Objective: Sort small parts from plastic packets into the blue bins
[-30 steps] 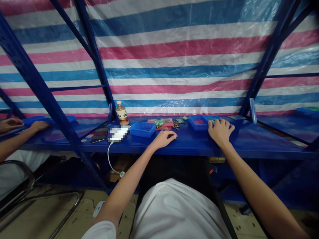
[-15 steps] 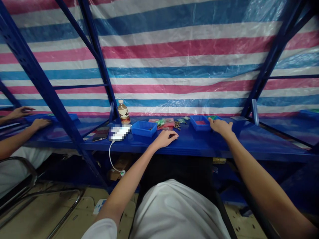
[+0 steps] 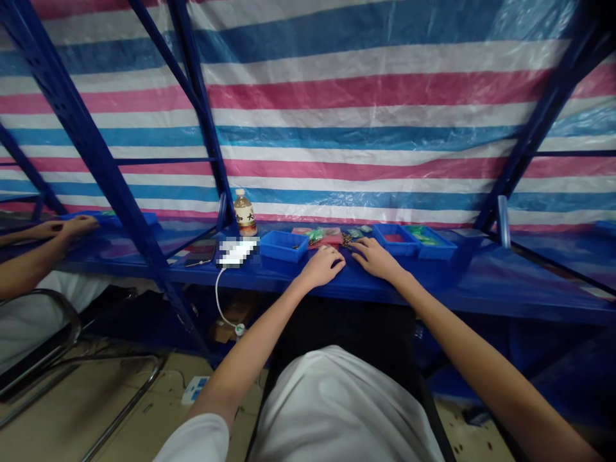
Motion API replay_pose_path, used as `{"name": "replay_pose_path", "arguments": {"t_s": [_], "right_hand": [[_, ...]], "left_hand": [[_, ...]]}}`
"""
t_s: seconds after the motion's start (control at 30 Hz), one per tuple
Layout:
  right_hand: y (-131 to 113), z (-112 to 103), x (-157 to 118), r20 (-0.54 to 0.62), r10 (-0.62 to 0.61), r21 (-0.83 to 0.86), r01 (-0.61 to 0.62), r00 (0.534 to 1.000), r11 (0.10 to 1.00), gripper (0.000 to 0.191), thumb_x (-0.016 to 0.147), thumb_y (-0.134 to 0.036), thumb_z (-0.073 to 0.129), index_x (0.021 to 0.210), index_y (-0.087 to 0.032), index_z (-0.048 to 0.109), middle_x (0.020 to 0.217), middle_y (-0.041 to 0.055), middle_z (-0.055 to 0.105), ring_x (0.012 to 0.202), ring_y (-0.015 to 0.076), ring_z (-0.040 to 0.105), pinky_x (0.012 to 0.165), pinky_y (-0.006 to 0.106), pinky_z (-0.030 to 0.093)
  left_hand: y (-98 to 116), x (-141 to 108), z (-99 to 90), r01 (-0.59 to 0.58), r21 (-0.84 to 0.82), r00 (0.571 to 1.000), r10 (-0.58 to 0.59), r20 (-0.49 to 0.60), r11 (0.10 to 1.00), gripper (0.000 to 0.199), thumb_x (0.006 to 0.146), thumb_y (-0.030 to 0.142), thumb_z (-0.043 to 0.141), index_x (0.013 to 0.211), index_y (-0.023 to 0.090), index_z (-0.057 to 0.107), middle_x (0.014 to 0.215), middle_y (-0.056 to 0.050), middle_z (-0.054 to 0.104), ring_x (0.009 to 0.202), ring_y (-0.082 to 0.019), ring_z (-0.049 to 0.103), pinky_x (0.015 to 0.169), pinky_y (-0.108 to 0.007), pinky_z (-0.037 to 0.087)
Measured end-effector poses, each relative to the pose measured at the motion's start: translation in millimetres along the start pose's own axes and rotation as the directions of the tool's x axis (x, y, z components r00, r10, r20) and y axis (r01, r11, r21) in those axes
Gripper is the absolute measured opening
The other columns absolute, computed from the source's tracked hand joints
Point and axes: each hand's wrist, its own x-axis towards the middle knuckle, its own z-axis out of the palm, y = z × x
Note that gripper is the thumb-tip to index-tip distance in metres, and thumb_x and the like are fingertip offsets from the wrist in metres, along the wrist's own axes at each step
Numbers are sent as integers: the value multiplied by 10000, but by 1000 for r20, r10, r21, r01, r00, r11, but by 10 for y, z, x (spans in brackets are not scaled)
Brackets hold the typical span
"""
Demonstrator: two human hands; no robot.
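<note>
My left hand (image 3: 321,267) rests on the blue table with its fingers curled in toward the thumb; whatever they may hold is hidden. Just beyond it lie pink and clear plastic bags (image 3: 330,235). My right hand (image 3: 378,258) is palm down with its fingers apart, their tips at a small pile of brass-coloured parts (image 3: 346,240). Left of my hands stands a blue bin (image 3: 283,246) with a few small dark items in it. On the right are a blue bin with something pink inside (image 3: 395,239) and another with green packets (image 3: 427,236).
A drink bottle (image 3: 245,215) stands at the back left, near a blurred white object with a white cable (image 3: 219,298) hanging off the edge. A phone (image 3: 201,255) lies beside it. Blue frame posts (image 3: 103,160) rise on both sides. A co-worker's hands (image 3: 72,228) are at far left.
My right hand has left the bin of green packets and moved left to the brass-coloured parts. My left hand stays nearly in place. The view has shifted slightly.
</note>
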Motion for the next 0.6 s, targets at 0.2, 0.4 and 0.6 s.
{"name": "replay_pose_path", "arguments": {"t_s": [0.2, 0.4, 0.6], "right_hand": [[12, 120, 47, 73, -44, 71, 39, 996, 997, 383, 964, -228, 365, 1220, -153, 640, 1151, 154, 635, 1055, 280, 563, 964, 438, 431], [-22, 7, -82, 10, -39, 240, 36, 999, 970, 249, 905, -176, 469, 1020, -180, 690, 997, 106, 674, 965, 244, 614, 904, 387, 474], [-74, -82, -233, -21, 43, 313, -34, 999, 949, 238, 887, -156, 466, 1004, -190, 670, 978, 96, 671, 931, 236, 627, 876, 376, 483]], "left_hand": [[-36, -8, 33, -6, 30, 1000, 5, 26, 1000, 288, 959, 337, 445, 1000, 191, 690, 1028, -70, 665, 1028, -224, 555, 1006, -368, 385], [-37, -12, 46, 9, 38, 1000, -10, 29, 999, 302, 960, 351, 435, 1009, 200, 692, 1035, -83, 656, 1045, -235, 550, 984, -369, 409], [-8, -7, 31, 15, 29, 999, -16, 51, 999, 299, 961, 347, 432, 1019, 205, 689, 1061, -75, 660, 1067, -233, 547, 1007, -367, 396]]}}
